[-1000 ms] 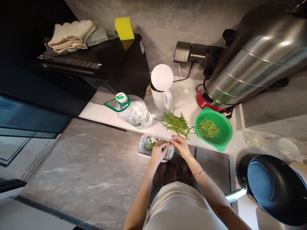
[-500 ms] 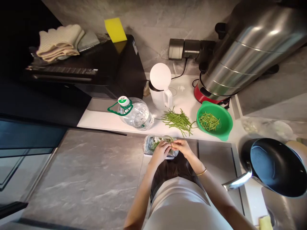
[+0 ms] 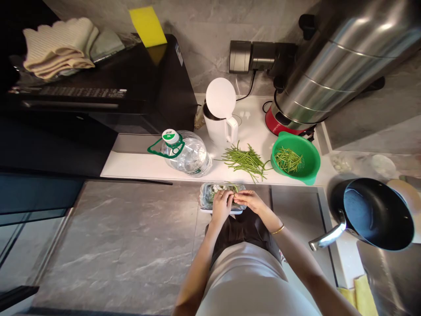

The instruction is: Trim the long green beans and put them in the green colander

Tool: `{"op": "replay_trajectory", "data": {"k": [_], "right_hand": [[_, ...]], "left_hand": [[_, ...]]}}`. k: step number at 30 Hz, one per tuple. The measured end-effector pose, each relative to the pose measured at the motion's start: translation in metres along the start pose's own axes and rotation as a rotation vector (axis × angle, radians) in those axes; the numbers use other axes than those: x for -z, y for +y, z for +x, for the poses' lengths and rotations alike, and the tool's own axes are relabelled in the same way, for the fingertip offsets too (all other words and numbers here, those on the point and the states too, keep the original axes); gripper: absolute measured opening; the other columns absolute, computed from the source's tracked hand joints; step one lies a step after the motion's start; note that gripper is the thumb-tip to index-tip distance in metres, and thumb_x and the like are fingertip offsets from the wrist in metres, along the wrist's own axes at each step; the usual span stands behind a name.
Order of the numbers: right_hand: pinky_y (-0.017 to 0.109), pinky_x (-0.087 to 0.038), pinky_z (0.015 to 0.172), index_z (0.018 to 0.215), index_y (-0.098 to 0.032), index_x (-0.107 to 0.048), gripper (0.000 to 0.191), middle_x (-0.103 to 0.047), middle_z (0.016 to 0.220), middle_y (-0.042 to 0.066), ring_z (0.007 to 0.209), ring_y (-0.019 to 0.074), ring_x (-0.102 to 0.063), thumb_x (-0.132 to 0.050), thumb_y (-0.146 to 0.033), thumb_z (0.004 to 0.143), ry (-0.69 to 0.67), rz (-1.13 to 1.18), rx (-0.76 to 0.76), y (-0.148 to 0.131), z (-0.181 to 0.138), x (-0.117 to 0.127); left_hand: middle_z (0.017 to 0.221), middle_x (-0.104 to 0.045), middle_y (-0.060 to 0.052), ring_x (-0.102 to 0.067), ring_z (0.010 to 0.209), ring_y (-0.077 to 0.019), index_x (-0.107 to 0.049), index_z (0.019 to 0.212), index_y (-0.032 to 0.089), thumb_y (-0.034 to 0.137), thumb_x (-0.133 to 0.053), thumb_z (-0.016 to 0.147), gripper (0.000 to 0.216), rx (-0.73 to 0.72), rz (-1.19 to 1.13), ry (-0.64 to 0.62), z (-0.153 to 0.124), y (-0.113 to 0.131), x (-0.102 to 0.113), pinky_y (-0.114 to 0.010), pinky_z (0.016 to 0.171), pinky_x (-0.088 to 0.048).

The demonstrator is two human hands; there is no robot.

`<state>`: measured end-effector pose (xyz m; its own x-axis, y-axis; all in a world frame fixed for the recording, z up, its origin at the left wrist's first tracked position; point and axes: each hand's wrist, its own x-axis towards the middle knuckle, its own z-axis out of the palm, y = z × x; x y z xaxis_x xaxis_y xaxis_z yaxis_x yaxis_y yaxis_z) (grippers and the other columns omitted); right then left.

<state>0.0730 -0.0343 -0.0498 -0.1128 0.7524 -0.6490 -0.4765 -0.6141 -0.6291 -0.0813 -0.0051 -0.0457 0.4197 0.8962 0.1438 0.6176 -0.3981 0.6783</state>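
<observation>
My left hand and my right hand meet, fingertips pinched together, above a small bin lined with a clear plastic bag. Between the fingertips is a thin green stem, its curved end showing just above them; the rest is hidden. White and green scraps lie inside the bin. On the white counter ahead rests a loose pile of long green stems. To its right, a green colander holds shorter cut pieces.
Behind the pile stands a white kettle with its lid up. A large water bottle is left of it. At right are a dark pan with its handle toward me, and a tall steel appliance on a red base.
Both hands stay close together over the bin, with small finger movements. A curved stem end now shows more clearly above the fingertips. The whole view has shifted slightly.
</observation>
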Motion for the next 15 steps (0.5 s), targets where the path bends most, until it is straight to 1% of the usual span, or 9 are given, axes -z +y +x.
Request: {"op": "replay_trajectory", "data": {"k": [3, 5, 8, 10, 13, 15], "right_hand": [[0.031, -0.056, 0.076, 0.078, -0.014, -0.072, 0.030, -0.073, 0.074, 0.006, 0.070, 0.0174, -0.070, -0.082, -0.031, 0.056, -0.032, 0.022, -0.040, 0.007, -0.001, -0.004], [0.032, -0.056, 0.076, 0.078, -0.015, -0.072, 0.028, -0.073, 0.075, 0.006, 0.071, 0.0185, -0.070, -0.080, -0.033, 0.058, -0.022, 0.012, -0.048, 0.011, -0.002, -0.004], [0.034, -0.057, 0.073, 0.078, -0.017, -0.072, 0.026, -0.073, 0.076, 0.007, 0.071, 0.0204, -0.070, -0.079, -0.034, 0.060, -0.015, -0.041, -0.062, 0.014, -0.007, 0.004], [0.034, -0.057, 0.071, 0.076, -0.016, -0.072, 0.025, -0.072, 0.074, 0.008, 0.070, 0.0208, -0.070, -0.079, -0.034, 0.060, -0.019, -0.089, -0.092, 0.015, -0.012, 0.016], [0.031, -0.057, 0.070, 0.075, -0.014, -0.072, 0.027, -0.072, 0.073, 0.009, 0.068, 0.0188, -0.069, -0.079, -0.034, 0.059, -0.001, -0.151, -0.150, 0.020, -0.018, 0.041], [0.030, -0.057, 0.070, 0.076, -0.013, -0.072, 0.028, -0.072, 0.072, 0.009, 0.067, 0.0171, -0.069, -0.079, -0.034, 0.059, 0.035, -0.166, -0.194, 0.025, -0.020, 0.060]], "left_hand": [[0.086, -0.063, -0.006, -0.057, 0.086, -0.0213, -0.059, 0.093, 0.023, 0.021, -0.046, 0.087, 0.014, 0.063, 0.038, 0.066, 0.006, -0.004, 0.000, -0.037, 0.081, -0.046], [0.087, -0.063, -0.007, -0.057, 0.086, -0.0217, -0.059, 0.092, 0.023, 0.022, -0.046, 0.087, 0.014, 0.091, 0.076, 0.090, 0.011, -0.010, 0.002, -0.036, 0.080, -0.046], [0.087, -0.064, -0.007, -0.058, 0.085, -0.0212, -0.060, 0.092, 0.021, 0.022, -0.046, 0.086, 0.015, 0.146, 0.118, 0.146, 0.016, -0.024, 0.008, -0.034, 0.080, -0.045], [0.084, -0.064, -0.007, -0.059, 0.082, -0.0206, -0.060, 0.092, 0.019, 0.021, -0.046, 0.086, 0.016, 0.218, 0.147, 0.208, 0.017, -0.038, 0.013, -0.033, 0.079, -0.045], [0.084, -0.064, -0.008, -0.059, 0.079, -0.0210, -0.061, 0.092, 0.016, 0.022, -0.046, 0.085, 0.017, 0.342, 0.209, 0.301, 0.015, -0.062, 0.021, -0.034, 0.078, -0.045], [0.086, -0.063, -0.011, -0.059, 0.079, -0.0216, -0.060, 0.094, 0.013, 0.022, -0.045, 0.086, 0.019, 0.396, 0.216, 0.314, 0.012, -0.076, 0.023, -0.035, 0.077, -0.045]]}}
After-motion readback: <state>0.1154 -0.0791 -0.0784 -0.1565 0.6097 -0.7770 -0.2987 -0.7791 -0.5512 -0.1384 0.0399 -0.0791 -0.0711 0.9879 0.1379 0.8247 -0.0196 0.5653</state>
